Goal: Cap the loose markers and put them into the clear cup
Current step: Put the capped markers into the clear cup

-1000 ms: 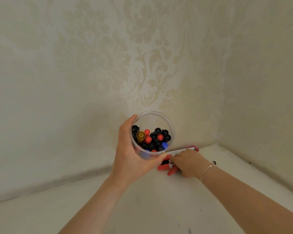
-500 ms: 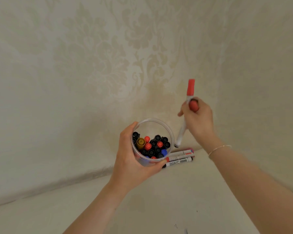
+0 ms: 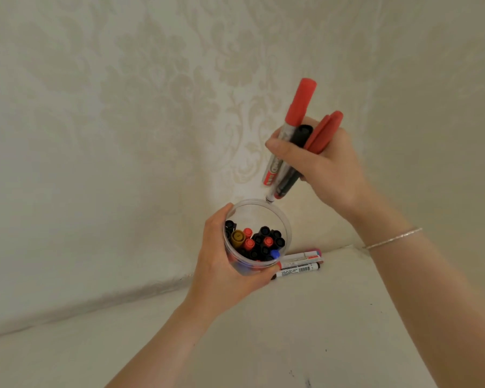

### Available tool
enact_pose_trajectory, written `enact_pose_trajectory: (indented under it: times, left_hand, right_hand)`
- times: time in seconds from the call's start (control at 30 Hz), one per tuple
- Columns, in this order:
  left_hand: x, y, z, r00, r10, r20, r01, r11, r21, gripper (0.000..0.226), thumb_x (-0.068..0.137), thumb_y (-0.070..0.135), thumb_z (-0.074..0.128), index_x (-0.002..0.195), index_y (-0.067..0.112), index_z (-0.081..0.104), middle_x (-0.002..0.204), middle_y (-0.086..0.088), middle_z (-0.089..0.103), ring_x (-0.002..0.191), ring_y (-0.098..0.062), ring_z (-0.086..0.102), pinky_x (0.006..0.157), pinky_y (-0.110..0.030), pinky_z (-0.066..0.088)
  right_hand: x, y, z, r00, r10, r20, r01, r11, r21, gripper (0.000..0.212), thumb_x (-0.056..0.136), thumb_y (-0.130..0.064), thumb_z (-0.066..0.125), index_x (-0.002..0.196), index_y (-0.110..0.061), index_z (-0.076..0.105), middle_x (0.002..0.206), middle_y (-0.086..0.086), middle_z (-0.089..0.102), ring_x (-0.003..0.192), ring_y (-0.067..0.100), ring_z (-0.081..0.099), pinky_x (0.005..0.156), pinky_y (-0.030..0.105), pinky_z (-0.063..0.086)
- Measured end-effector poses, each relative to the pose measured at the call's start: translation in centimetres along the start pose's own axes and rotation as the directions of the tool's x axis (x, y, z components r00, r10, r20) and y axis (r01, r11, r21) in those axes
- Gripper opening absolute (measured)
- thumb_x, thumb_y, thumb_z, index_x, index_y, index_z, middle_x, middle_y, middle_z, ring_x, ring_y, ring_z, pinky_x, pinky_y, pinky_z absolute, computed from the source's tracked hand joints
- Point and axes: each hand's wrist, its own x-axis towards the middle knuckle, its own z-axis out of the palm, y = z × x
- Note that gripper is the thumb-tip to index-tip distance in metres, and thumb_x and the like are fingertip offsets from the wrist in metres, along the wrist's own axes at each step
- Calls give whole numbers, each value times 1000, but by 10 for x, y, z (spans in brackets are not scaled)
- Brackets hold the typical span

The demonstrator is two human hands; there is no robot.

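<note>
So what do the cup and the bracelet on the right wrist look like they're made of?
Clear cup: probably glossy transparent plastic, since the marker caps show through its thin wall. Bracelet: looks like thin silvery metal, glinting in the light; whether chain or band is too fine to tell.

L hand (image 3: 224, 271) grips clear cup (image 3: 286, 219), held off white surface (image 3: 305, 326); cup packed w/ capped markers, mostly black, some red, one yellow, one blue. R hand (image 3: 329, 169) grips a bundle of markers (image 3: 290, 152) above cup, lower ends near its rim. Loose markers (image 3: 301, 263) lie on surface by wall (image 3: 123, 135), just behind cup.
</note>
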Motion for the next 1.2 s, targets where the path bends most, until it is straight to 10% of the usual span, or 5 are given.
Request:
enact_pose_trajectory:
  times: [0.17, 0.3, 0.43, 0.87, 1.2]
  left_hand:
    - [0, 0, -4, 999, -35, 20, 35, 999, -16, 105, 51, 30, 93, 135, 30, 30, 134, -2, 43, 127, -13, 44, 95, -11, 40]
    - [0, 2, -3, 998, -51, 23, 52, 998, -42, 104, 51, 32, 91, 136, 29, 31, 133, 0, 44, 125, -12, 46, 96, -12, 39]
    - [4, 8, -2, 999, -42, 26, 43, 998, -54, 106, 50, 22, 94, 137, 16, 34, 134, -3, 47, 124, -16, 50, 97, -15, 40]
    - [4, 13, 1, 996, -51, 70, 55, 996, -63, 105, 53, 19, 93, 139, 15, 34, 134, 1, 48, 126, -15, 50, 97, -16, 42]
    - [3, 13, 4, 997, -46, 56, 47, 998, -33, 104, 53, 25, 93, 137, 23, 32, 134, 7, 45, 127, -10, 47, 97, -12, 40]
  right_hand:
    - [-1, -11, -5, 988, -58, 144, 52, 998, 47, 14, 85, -11, 68, 92, 1, 67, 69, 19, 60, 51, 12, 49, 45, 20, 40]
    - [-4, -6, 8, 951, -16, 308, 20, 1000, -9, 12, 82, -11, 72, 92, -5, 68, 78, -8, 69, 69, 2, 66, 60, 11, 47]
    - [-6, 16, 26, 923, 54, 381, -5, 992, -129, 9, 78, -14, 75, 85, -16, 70, 90, 3, 69, 82, 12, 69, 80, 31, 55]
    - [-18, 44, 34, 965, -5, 263, 114, 910, -398, 23, 68, -42, 78, 83, -35, 62, 77, -10, 67, 75, 9, 63, 75, 37, 53]
    - [-20, 52, 34, 991, -31, 127, 71, 945, -321, 41, 74, -29, 77, 100, -31, 45, 71, -6, 58, 58, 6, 54, 59, 19, 46]
